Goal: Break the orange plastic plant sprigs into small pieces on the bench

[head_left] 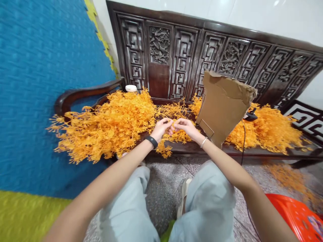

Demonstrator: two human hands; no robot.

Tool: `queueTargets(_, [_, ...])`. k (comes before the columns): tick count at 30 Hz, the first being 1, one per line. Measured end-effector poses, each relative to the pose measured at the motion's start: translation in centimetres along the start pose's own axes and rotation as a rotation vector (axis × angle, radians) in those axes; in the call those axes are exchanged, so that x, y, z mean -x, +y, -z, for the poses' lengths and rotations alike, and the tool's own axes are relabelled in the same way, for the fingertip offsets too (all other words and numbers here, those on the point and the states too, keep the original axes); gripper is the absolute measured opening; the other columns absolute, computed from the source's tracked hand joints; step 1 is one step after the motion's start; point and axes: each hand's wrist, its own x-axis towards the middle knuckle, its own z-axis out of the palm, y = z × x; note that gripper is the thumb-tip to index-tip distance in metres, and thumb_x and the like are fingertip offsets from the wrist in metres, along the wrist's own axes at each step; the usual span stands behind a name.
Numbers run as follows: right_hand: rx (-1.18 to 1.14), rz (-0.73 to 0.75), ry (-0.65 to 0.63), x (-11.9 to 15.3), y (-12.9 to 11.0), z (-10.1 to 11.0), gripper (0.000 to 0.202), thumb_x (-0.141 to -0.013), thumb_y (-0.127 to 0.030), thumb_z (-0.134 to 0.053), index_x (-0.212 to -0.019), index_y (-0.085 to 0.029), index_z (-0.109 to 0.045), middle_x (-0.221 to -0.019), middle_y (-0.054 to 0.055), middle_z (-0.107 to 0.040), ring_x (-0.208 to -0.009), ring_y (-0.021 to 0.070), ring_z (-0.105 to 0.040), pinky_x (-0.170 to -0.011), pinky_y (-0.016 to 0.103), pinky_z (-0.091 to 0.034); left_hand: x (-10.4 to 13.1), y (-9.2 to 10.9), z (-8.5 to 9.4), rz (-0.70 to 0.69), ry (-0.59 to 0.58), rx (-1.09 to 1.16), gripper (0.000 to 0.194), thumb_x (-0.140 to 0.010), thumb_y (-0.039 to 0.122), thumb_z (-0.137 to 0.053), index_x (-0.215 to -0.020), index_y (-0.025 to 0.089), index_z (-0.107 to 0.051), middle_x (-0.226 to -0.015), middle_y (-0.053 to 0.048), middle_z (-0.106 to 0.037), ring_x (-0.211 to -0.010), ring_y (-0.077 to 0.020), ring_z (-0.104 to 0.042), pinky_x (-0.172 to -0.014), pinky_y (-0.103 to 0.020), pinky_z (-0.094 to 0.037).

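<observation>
Currently, both my hands, left (161,129) and right (186,127), pinch a small orange piece (174,125); slack fingertips could drop it below.

Carved bench (159,79): dark reddish brown, with angular fretwork and scrolled relief panels. Sprigs (101,126) on the bench: uniform yellow-orange. Cardboard (222,104) at the bench: plain tan-brown. Wall (186,8) above the bench: glossy white. Padding (50,77) left of the bench: blue, textured, with yellow-green edging. Floor (161,188) in front of the bench: speckled grey. Trousers (209,198) in front of the bench: pale blue-grey. Stool (290,211) at the bench's right front: red-orange, with light spots.
</observation>
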Motion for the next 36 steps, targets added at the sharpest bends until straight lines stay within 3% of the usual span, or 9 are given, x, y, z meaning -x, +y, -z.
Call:
queueTargets(6, [0.02,-0.104,0.005,-0.5,0.5,-0.1,0.03,-0.059,-0.037,-0.075,-0.069,-0.014,-0.058,-0.063,-0.002,-0.061,-0.059,0.0087,-0.055,-0.063,0.024,-0.044,-0.5,-0.8,-0.2,0.083,0.044,0.074,0.02,-0.075,0.026,-0.065,-0.073,0.016,-0.047,-0.05,0.003,-0.056,-0.041,-0.0079,-0.052,-0.044,-0.019,-0.043])
queueTargets(12, [-0.222,-0.095,-0.198,-0.5,-0.7,-0.6,0.027,-0.067,-0.034,-0.071,-0.07,-0.016,-0.051,-0.065,-0.003,-0.058,-0.062,0.0092,-0.058,-0.068,0.026,-0.046,1.1,1.4,-0.2,0.097,-0.136,0.208,0.027,-0.083,0.037,-0.056,-0.069,0.016,-0.046,-0.042,0.007,-0.045,-0.032,-0.0026,-0.034,-0.034,-0.014,-0.027])
queueTargets(16, [-0.344,-0.048,-0.305,0.1,-1.5,-1.4,0.024,-0.071,-0.032,-0.068,-0.074,-0.017,-0.049,-0.065,-0.004,-0.053,-0.061,0.0077,-0.054,-0.064,0.024,-0.044,1.8,2.1,-0.1,0.094,-0.19,0.249,0.027,-0.084,0.028,-0.052,-0.062,0.017,-0.043,-0.032,0.009,-0.034,-0.025,-0.002,-0.022,-0.029,-0.013,-0.017])
queueTargets(24, [-0.461,0.03,-0.43,0.7,-1.9,-1.8,0.027,-0.073,-0.035,-0.066,-0.075,-0.019,-0.044,-0.066,-0.004,-0.047,-0.052,0.0053,-0.039,-0.052,0.02,-0.036,2.3,3.2,-1.0,0.107,-0.365,0.376,0.033,-0.085,0.032,-0.047,-0.055,0.018,-0.046,-0.027,0.009,-0.026,-0.021,-0.0036,-0.017,-0.026,-0.015,-0.016])
queueTargets(29, [-0.515,0.031,-0.562,0.7,-2.3,-1.6,0.03,-0.072,-0.035,-0.066,-0.075,-0.02,-0.041,-0.058,-0.006,-0.043,-0.046,0.0054,-0.032,-0.047,0.02,-0.032,2.7,3.8,-1.6,0.134,-0.493,0.398,0.044,-0.081,0.036,-0.052,-0.045,0.017,-0.037,-0.026,0.009,-0.02,-0.022,-0.0025,-0.016,-0.028,-0.014,-0.016])
queueTargets(36, [-0.5,-0.033,-0.718,1.6,-2.3,-1.5,0.04,-0.071,-0.041,-0.064,-0.071,-0.021,-0.03,-0.055,-0.007,-0.043,-0.041,0.0053,-0.041,-0.044,0.02,-0.034,3.9,3.7,-1.6,0.208,-0.64,0.38,0.056,-0.071,0.04,-0.063,-0.039,0.015,-0.024,-0.026,0.008,-0.015,-0.023,-0.0006,-0.016,-0.03,-0.013,-0.017])
